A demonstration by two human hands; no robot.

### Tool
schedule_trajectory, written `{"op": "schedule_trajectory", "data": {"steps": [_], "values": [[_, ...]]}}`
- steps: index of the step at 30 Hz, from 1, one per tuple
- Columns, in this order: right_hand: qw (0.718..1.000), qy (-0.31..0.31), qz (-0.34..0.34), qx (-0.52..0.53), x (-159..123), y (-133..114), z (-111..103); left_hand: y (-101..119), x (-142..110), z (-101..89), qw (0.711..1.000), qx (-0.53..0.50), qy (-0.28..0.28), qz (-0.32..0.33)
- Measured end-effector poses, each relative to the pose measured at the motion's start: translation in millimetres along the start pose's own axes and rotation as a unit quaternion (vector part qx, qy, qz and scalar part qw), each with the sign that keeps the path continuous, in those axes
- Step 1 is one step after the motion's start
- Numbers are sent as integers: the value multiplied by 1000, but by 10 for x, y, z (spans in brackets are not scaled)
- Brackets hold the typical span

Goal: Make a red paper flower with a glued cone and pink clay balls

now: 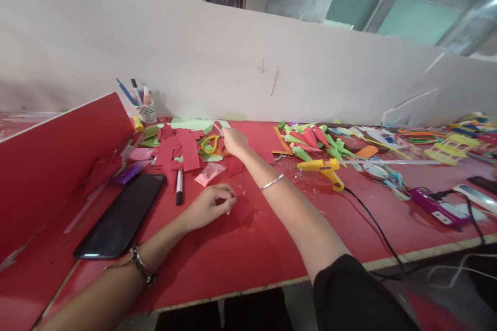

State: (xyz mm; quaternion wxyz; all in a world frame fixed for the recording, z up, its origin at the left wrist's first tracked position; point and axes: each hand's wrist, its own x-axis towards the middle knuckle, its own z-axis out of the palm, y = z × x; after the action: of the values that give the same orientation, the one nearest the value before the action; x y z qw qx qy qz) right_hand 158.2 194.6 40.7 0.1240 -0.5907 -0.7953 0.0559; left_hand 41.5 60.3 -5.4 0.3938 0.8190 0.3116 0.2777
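Note:
My right hand [235, 142] reaches to the back of the red table, over the paper scraps. Its fingers are closed around a thin pale stick [217, 126], partly hidden by the hand. Just left of that hand lies a yellow looped piece [209, 144] among red paper cut-outs [190, 151] and green paper [194, 124]. My left hand [212, 204] rests on the table nearer to me, fingers curled in, with nothing visible in them. Close by are a small clear bag of pink material [209, 174] and a black-and-white marker [179, 186].
A black phone [121, 217] lies beside my left forearm. To the right are a yellow glue gun [321, 169] with a black cord, red and green paper cones [310, 137], and a purple power strip [437, 207]. A pen cup [146, 111] stands by the white partition [217, 62].

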Motion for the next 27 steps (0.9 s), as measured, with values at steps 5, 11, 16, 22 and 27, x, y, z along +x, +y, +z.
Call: {"op": "schedule_trajectory", "data": {"steps": [5, 11, 16, 22, 27], "values": [[991, 87, -80, 64, -434, 108, -435, 38, -13, 0, 997, -76, 3, -19], [967, 94, -200, 124, -1253, 260, -573, 18, -16, 26, 988, -129, 12, -87], [986, -12, -66, -151, -953, 609, -405, 22, 13, 29, 990, -96, 12, -107], [969, -91, 26, -229, -327, 886, -124, -10, 10, -1, 990, -94, 17, -103], [947, -136, 111, -269, -130, 1117, -102, -50, 19, 4, 987, -124, 7, -97]]}}
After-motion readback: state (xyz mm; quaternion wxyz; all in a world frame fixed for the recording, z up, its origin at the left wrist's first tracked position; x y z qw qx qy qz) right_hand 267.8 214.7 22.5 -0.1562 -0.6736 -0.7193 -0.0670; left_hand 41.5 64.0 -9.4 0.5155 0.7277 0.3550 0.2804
